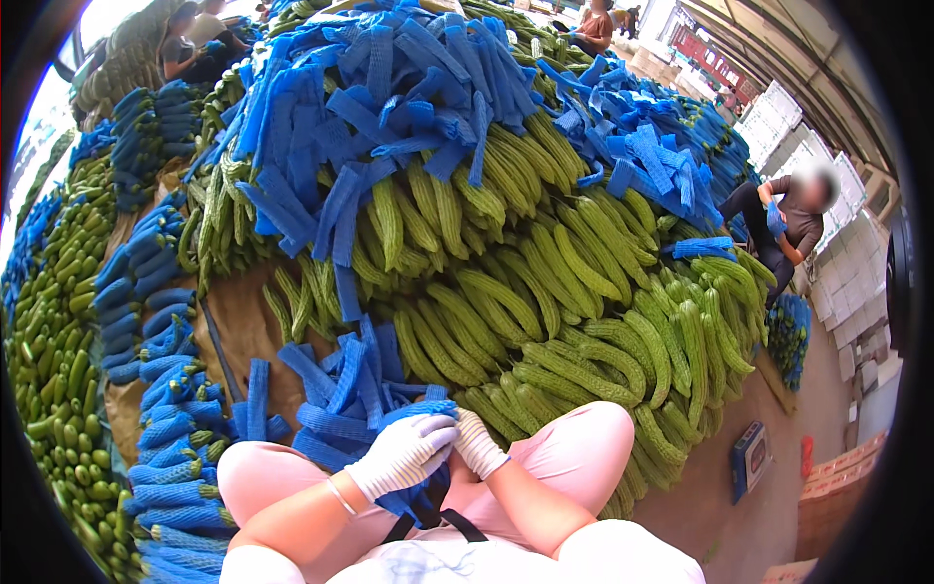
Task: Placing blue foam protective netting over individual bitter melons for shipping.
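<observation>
I sit cross-legged, with striped knit gloves on both hands. My left hand (407,456) and my right hand (477,444) meet in front of my lap, fingers closed around a blue foam net sleeve (428,409). Whether a bitter melon is inside that sleeve is hidden by the gloves. A loose heap of flat blue sleeves (336,384) lies just beyond my left hand, against my leg. Past my right hand, bare green bitter melons (545,375) are stacked in rows, their ridged skins showing.
A tall mound of blue sleeves (389,88) covers the melons ahead. Sleeved melons (175,438) line up at my left, beside loose green melons (68,389). A blue box-like device (750,459) stands on the floor at right, near cartons (846,487). Another person (793,224) sits far right.
</observation>
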### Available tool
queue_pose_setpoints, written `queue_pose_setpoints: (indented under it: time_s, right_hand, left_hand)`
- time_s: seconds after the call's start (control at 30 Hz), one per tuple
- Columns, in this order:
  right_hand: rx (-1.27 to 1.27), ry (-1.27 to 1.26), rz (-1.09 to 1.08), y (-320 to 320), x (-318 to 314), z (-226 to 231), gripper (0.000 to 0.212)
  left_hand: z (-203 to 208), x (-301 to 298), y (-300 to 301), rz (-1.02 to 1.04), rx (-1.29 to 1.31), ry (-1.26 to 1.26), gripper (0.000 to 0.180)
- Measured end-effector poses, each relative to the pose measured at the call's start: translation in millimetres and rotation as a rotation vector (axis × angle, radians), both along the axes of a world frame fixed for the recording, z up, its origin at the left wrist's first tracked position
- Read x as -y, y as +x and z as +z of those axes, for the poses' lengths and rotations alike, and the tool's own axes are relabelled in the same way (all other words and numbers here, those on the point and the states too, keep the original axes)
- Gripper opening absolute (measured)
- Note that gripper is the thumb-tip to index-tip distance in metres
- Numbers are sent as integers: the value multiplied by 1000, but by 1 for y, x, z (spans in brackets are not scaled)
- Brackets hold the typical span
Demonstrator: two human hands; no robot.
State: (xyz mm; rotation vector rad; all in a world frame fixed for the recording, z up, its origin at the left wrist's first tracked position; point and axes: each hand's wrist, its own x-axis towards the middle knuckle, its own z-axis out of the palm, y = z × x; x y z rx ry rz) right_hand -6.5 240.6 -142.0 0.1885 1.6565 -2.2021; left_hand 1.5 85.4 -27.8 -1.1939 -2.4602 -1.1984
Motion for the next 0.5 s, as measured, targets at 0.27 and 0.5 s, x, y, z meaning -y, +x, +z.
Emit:
queue_pose_setpoints:
  time_s: [0.27, 0.5]
  right_hand:
    - [-664, 966, 79, 9, 9, 39, 24]
    - [-590, 932, 386, 16, 15, 55, 18]
  left_hand:
    - [-60, 22, -4, 285, 664, 12, 18]
    - [-57, 32, -24, 127, 1405, 1232, 20]
